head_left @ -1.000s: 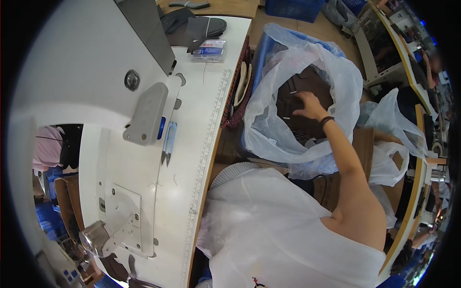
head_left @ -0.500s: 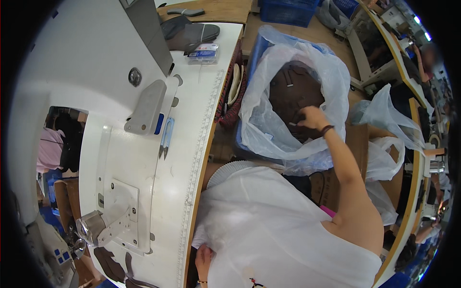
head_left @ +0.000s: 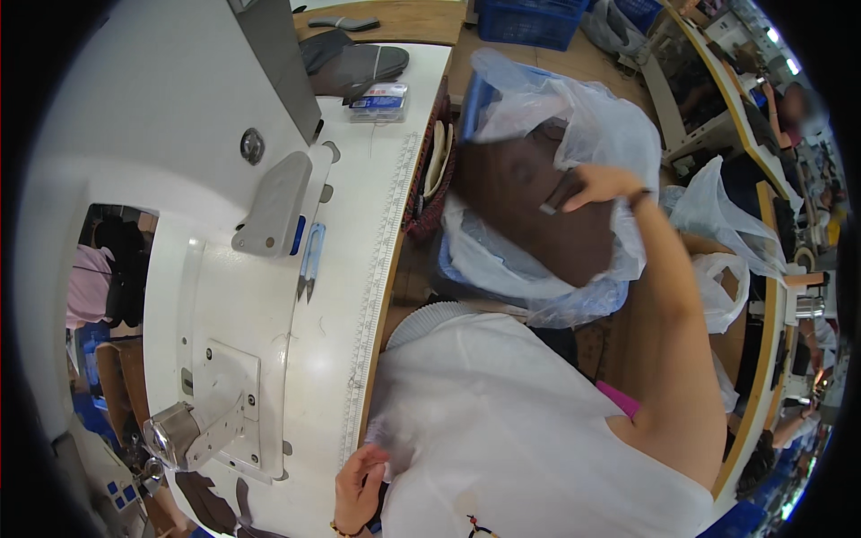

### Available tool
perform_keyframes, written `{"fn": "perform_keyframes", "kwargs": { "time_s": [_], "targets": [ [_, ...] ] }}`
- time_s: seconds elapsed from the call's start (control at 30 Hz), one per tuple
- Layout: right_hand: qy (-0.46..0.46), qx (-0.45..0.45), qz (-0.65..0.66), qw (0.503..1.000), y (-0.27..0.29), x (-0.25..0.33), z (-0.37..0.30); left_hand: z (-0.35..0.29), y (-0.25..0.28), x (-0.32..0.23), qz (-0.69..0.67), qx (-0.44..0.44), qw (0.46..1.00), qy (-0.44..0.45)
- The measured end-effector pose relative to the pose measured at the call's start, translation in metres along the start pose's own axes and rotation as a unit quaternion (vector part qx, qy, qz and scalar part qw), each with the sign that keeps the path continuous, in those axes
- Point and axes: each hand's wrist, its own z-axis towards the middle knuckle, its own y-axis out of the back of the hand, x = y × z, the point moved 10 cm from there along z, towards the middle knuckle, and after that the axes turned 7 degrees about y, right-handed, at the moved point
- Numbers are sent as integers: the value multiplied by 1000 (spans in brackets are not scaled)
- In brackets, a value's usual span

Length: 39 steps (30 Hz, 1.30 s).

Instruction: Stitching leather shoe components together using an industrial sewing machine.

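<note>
A: Now, entry: dark brown cut pieces (head_left: 538, 211), thin and flat, sit in a clear plastic bag (head_left: 619, 134) lining a blue bin (head_left: 475, 94), right of the white sewing table (head_left: 377, 233).

B: Handling?

A: Judged light, limp and likely floppy; best pinched at an edge. Right hand (head_left: 599, 186) is raised over the bag mouth, fingers pinched together on one small dark piece (head_left: 558, 195), which hangs just left of the fingertips.

B: Left hand (head_left: 363, 484)?

A: At the table's near edge, fingers loosely curled against the white garment (head_left: 502, 430); whether they grip it, I cannot tell. Thread snips (head_left: 309, 263) lie on the machine bed.
</note>
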Motion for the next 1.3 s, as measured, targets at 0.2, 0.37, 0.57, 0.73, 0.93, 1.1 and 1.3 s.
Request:
{"fn": "perform_keyframes", "kwargs": {
  "time_s": [0.2, 0.37, 0.57, 0.73, 0.93, 1.1, 1.3],
  "targets": [
    [32, -247, 131, 960, -36, -32, 40, -16, 1, -18, 183, 19, 982, -30],
    [-24, -426, -2, 905, -44, -19, 13, -25, 17, -51, 240, -14, 967, -88],
    [-2, -639, -70, 766, -43, 29, -42, -30, 25, -88, 298, -45, 940, -160],
    [-34, -578, -109, 808, -43, 41, -29, -55, 42, -78, 310, -92, 932, -162],
    [43, -560, -78, 824, -25, 56, -7, -99, 101, -54, 245, -218, 934, -141],
    [66, -491, 34, 868, 28, 20, -10, -114, 140, -62, 225, -315, 907, -164],
    [138, -496, 250, 820, 130, 111, -85, -173, 242, 10, 213, -590, 779, -24]
  ]
}}
